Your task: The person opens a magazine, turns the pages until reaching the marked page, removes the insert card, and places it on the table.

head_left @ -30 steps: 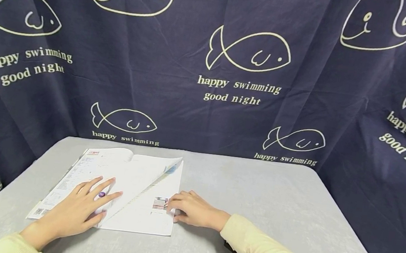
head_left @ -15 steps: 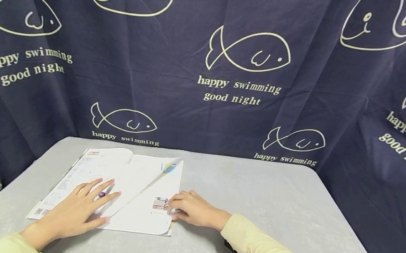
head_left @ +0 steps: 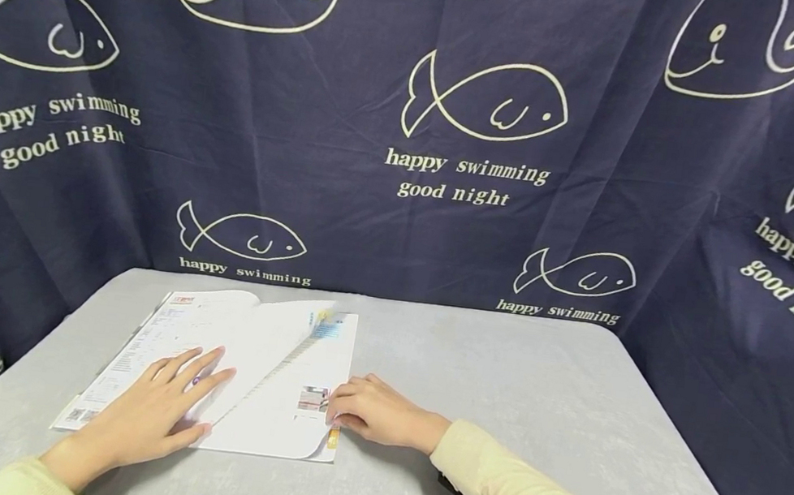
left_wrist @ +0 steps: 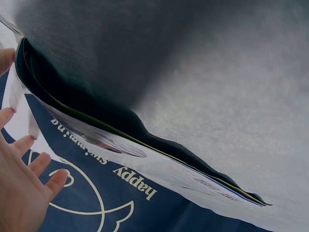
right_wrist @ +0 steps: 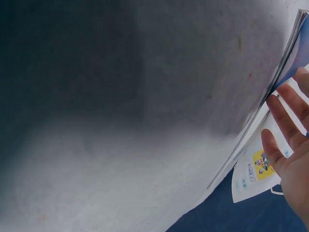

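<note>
A thin book [head_left: 268, 347] lies open at the left of the table, its pages white with print and small pictures. My left hand [head_left: 147, 407] rests on its left part with fingers spread; the left wrist view shows that hand [left_wrist: 21, 186] beside the book's near edge. My right hand [head_left: 378, 410] is at the right edge, thumb and index finger pinching a leaf there, their tips partly hidden. That leaf's lower corner bends up, and an orange patch [head_left: 333, 438] shows beneath. Another leaf [head_left: 283, 341] stands slanted up across the book. The right wrist view shows the right hand [right_wrist: 292, 140] against the page edges.
The grey table [head_left: 498, 390] stretches to the right of the book. A dark blue curtain [head_left: 344, 192] with fish drawings and lettering hangs behind the table and along both sides.
The right leaf's lower corner has curled up, uncovering the orange patch. The slanted leaf's top has shifted left, showing more blue and yellow print. My right thumb has drawn in; the left hand barely moved.
</note>
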The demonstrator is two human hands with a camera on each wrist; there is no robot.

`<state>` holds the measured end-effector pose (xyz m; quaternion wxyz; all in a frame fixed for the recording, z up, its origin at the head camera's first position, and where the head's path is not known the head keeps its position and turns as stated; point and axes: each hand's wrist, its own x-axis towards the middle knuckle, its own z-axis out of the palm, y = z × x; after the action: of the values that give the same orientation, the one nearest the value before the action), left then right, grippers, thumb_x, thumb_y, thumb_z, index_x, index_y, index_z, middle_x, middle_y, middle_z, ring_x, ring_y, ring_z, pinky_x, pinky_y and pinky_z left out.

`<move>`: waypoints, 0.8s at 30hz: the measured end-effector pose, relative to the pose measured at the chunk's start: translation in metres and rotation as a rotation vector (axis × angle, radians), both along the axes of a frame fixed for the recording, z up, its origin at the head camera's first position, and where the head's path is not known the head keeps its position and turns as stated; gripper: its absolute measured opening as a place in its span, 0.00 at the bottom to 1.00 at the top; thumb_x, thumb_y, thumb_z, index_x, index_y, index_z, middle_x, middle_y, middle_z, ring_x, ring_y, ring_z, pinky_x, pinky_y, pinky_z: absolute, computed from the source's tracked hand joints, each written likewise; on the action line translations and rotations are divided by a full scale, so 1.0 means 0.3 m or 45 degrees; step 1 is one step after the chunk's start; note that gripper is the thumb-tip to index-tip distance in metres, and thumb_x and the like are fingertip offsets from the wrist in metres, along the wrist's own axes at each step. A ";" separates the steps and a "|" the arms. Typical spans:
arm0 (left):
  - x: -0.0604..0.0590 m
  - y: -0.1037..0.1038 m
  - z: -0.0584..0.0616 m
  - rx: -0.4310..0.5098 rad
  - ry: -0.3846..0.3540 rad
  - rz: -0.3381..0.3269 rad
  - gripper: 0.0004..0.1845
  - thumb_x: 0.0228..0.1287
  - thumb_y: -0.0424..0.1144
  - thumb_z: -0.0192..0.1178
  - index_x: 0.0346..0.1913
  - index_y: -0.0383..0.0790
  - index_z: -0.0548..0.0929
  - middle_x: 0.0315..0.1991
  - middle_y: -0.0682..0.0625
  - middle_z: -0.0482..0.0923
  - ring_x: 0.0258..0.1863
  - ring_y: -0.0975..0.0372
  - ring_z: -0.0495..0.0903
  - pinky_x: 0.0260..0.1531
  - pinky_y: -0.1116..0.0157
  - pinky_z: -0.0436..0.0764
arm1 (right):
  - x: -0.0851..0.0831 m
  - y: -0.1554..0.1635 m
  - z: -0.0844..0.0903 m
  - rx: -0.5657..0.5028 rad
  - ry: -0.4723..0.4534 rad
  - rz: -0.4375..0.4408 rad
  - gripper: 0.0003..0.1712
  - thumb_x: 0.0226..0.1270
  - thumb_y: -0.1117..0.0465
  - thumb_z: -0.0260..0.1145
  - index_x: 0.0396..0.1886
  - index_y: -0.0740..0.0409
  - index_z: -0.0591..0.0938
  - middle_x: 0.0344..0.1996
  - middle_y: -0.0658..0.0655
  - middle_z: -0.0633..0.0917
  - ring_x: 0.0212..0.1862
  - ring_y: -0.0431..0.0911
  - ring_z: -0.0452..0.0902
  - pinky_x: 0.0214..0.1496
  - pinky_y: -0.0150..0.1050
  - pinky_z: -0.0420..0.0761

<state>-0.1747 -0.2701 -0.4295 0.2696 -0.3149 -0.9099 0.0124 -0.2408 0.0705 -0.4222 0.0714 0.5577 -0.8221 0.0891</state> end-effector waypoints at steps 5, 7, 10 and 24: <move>-0.003 0.001 0.000 0.018 0.005 -0.022 0.37 0.45 0.53 0.59 0.62 0.47 0.70 0.65 0.42 0.63 0.59 0.45 0.64 0.51 0.51 0.59 | 0.005 -0.003 0.004 0.005 0.000 -0.003 0.05 0.61 0.58 0.61 0.35 0.41 0.81 0.42 0.40 0.82 0.45 0.35 0.74 0.43 0.26 0.63; -0.004 0.002 0.000 0.021 0.009 -0.028 0.37 0.44 0.53 0.58 0.62 0.47 0.70 0.65 0.41 0.62 0.59 0.44 0.64 0.51 0.50 0.59 | 0.005 -0.004 0.005 0.006 -0.009 -0.006 0.06 0.61 0.59 0.62 0.34 0.41 0.82 0.42 0.39 0.82 0.44 0.35 0.74 0.42 0.26 0.62; -0.004 0.003 0.000 0.031 0.012 -0.038 0.37 0.43 0.52 0.58 0.62 0.47 0.70 0.65 0.41 0.63 0.59 0.44 0.64 0.51 0.50 0.59 | 0.003 -0.006 0.003 0.004 -0.006 -0.004 0.06 0.61 0.59 0.62 0.34 0.42 0.82 0.42 0.39 0.82 0.43 0.34 0.73 0.42 0.26 0.62; -0.006 0.006 0.002 0.032 0.009 -0.050 0.35 0.43 0.50 0.58 0.60 0.49 0.72 0.66 0.41 0.62 0.59 0.43 0.63 0.51 0.50 0.58 | -0.005 -0.011 0.011 -0.014 -0.082 -0.037 0.04 0.59 0.59 0.63 0.31 0.44 0.82 0.37 0.39 0.83 0.39 0.32 0.72 0.42 0.24 0.61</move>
<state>-0.1763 -0.2682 -0.4289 0.2768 -0.3292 -0.9027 -0.0031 -0.2424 0.0671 -0.4189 0.0490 0.5423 -0.8314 0.1105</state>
